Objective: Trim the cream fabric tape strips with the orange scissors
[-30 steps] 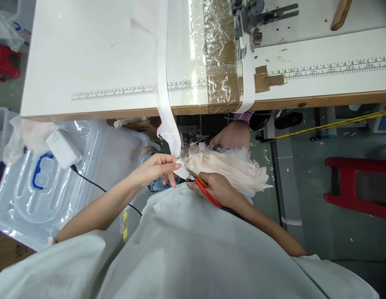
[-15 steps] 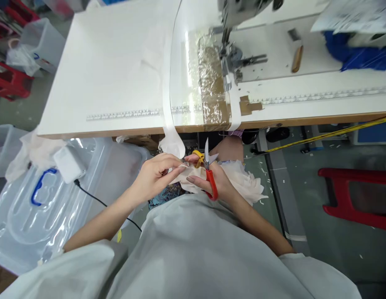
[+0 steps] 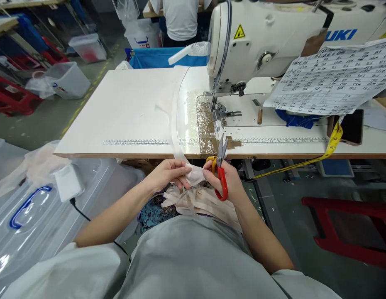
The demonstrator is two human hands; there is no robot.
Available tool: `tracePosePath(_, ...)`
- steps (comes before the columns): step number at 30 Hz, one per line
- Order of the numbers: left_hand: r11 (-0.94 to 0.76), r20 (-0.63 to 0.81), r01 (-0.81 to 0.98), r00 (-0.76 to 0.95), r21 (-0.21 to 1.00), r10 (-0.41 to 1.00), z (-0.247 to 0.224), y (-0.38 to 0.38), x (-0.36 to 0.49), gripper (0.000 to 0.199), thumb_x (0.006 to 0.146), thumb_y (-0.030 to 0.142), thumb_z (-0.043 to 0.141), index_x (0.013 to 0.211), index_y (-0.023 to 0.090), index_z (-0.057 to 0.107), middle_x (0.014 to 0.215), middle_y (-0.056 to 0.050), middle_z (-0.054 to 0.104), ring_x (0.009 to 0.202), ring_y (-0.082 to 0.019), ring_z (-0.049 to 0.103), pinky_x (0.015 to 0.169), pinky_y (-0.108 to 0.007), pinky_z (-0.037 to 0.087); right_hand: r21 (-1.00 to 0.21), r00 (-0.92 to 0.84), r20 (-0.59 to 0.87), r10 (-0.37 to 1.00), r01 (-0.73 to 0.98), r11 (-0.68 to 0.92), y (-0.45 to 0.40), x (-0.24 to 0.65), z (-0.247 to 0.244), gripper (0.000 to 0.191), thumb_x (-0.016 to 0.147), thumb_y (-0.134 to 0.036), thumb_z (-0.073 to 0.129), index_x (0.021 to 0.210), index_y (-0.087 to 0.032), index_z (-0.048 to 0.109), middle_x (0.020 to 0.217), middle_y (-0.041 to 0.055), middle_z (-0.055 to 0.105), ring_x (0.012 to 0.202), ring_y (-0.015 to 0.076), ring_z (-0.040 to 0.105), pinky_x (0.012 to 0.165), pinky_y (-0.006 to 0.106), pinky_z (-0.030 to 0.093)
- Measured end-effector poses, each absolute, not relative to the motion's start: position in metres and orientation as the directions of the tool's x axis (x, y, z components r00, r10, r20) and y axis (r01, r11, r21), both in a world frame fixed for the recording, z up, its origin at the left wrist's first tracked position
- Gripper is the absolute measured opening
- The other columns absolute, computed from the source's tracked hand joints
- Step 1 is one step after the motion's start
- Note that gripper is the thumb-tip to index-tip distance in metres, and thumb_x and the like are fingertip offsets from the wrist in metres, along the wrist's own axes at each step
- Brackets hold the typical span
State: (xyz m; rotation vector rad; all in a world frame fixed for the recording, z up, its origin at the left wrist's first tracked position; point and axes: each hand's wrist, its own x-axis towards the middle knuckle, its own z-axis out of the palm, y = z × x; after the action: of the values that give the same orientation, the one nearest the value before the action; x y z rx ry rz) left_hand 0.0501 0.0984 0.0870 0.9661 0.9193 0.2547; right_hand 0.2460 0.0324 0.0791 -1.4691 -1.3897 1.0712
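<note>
narrow white ribbon-like fabric strip (image 3: 195,176): stretched between both hands, above the lap, just in front of the near edge of the long white flat-topped sewing table (image 3: 133,99). apparently one with the pale length running down the tabletop and over the edge; join hidden behind fingers, so cannot be sure.

bare left hand (image 3: 168,176): thumb and fingertips together, pinched on the strip's left side. bare right hand (image 3: 232,180): thumb and forefinger clamped on the strip's right side; steel-bladed scissors with one red and one yellow handle (image 3: 221,154) hooked in the same hand, blades pointing up toward the table, slightly parted, clear of the strip.

loose heap of pale peach, frilled thin fabric (image 3: 208,201): on the lap, below the hands, ragged narrow ends toward the left. white sewing machine with yellow warning triangle (image 3: 258,37): beyond, to the right, on the table.

step in hand, by judgement: spreading or checking the strip between two pinches, not cutting. next move: calls for a steady left pinch and light, even tension. before any snip, need to free the right fingers from the cloth, settle them in the handles and swing the blades down, well away from the left fingertips.
</note>
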Motion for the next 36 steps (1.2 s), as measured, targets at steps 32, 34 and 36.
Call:
tracePosePath(32,-0.235,-0.246,0.963,0.262,0.134,0.933,0.085,0.327,0.125,0.044,0.073,0.005,0.066,0.116,0.004,0.06,0.131,-0.023,0.047,0.127,-0.036,0.042,0.096,-0.038,0.046,-0.984,0.19,0.044,0.981,0.179,0.009,0.062,0.148,-0.049,0.022,0.083,-0.043,0.053,0.085,-0.023,0.044,0.083,0.0041,0.06,0.077,0.0199,0.061,0.076,0.036,0.051)
tracePosePath(34,-0.185,-0.243,0.978,0.203,0.095,0.949,0.079,0.337,0.131,0.047,0.077,0.007,0.064,0.123,0.005,0.056,0.134,-0.023,0.046,0.129,-0.035,0.042,0.098,-0.04,0.045,-0.988,0.175,0.037,0.984,0.155,0.01,0.057,0.145,-0.044,0.019,0.085,-0.04,0.051,0.081,-0.023,0.043,0.076,0.0013,0.058,0.067,0.0167,0.059,0.067,0.031,0.051)
tracePosePath(36,-0.131,-0.228,0.989,0.144,0.07,0.963,0.075,0.347,0.135,0.044,0.085,0.013,0.06,0.128,0.008,0.053,0.136,-0.02,0.046,0.127,-0.032,0.046,0.099,-0.043,0.045,-0.99,0.157,0.018,0.987,0.143,-0.005,0.036,0.151,-0.034,0.018,0.086,-0.038,0.051,0.079,-0.023,0.044,0.069,-0.0012,0.056,0.058,0.0141,0.055,0.058,0.027,0.048)
